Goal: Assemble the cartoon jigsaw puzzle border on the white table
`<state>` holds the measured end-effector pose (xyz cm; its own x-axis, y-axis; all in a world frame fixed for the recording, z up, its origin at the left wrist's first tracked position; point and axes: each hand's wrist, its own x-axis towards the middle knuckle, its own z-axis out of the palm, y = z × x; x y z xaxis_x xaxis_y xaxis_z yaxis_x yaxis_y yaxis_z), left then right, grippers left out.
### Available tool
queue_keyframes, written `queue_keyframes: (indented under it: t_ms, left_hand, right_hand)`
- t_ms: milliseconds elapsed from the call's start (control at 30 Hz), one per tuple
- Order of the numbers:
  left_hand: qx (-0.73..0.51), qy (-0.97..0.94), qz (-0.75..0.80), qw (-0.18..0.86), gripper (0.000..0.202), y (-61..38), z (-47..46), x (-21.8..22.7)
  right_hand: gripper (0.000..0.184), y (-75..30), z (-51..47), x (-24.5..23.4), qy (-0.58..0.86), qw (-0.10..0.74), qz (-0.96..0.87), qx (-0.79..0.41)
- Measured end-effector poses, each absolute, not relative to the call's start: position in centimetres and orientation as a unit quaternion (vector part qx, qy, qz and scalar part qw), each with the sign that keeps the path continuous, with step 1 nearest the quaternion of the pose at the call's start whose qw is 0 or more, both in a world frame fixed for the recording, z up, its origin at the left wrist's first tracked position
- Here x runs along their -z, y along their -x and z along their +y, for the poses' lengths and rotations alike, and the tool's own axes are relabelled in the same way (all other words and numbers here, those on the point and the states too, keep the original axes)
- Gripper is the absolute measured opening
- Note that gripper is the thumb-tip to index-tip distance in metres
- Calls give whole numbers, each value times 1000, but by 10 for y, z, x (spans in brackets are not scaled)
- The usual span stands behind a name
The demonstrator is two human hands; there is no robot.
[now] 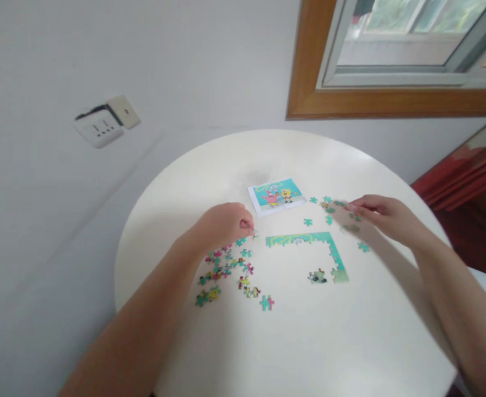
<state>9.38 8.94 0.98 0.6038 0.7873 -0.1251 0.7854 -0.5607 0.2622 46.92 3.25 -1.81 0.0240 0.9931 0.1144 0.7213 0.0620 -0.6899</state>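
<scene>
- Here, the left hand (227, 224) has thumb and forefinger pinched on a small puzzle piece (255, 234), held over the far end of the scattered pieces (226, 268); the right hand (378, 213) reaches in with its fingers bent and thumb near them, above a loose group of pieces (329, 220), though whether it grips one cannot be told.
- Between the hands, the joined border (339, 267) lies flat, a top strip and a right side meeting at a corner; a small cluster (318, 276) sits inside it, near the lower end of that side, and a green-and-pink pair (266, 302) lies nearer the viewer, to the left.
- Just beyond the border, a picture card (278, 196) lies tilted, cartoon figures upward; its near left corner comes close to the left hand.
- In the way, the left forearm (160, 298) crosses the left part of the white round table (301, 347), right beside the scattered pieces; the right forearm (445, 281) cuts over the opposite edge, casting a shadow.
- Farther out, a pale wall (193, 60) carries sockets (101, 128); a wood-framed window (392, 102) stands above the table's far right, and red cloth (470, 171) hangs below.
</scene>
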Motion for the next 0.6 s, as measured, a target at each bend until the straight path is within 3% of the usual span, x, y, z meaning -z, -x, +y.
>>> queue_keyframes:
  t_ms: [300,600]
  left_hand:
    - [26,-889,446,101,18,-92,89,-1]
    - [43,-875,473,93,17,-87,87,-2]
  right_hand:
    - [45,-499,37,14,694,319,-627,-156]
    - [29,-511,31,11,679,248,-650,-236]
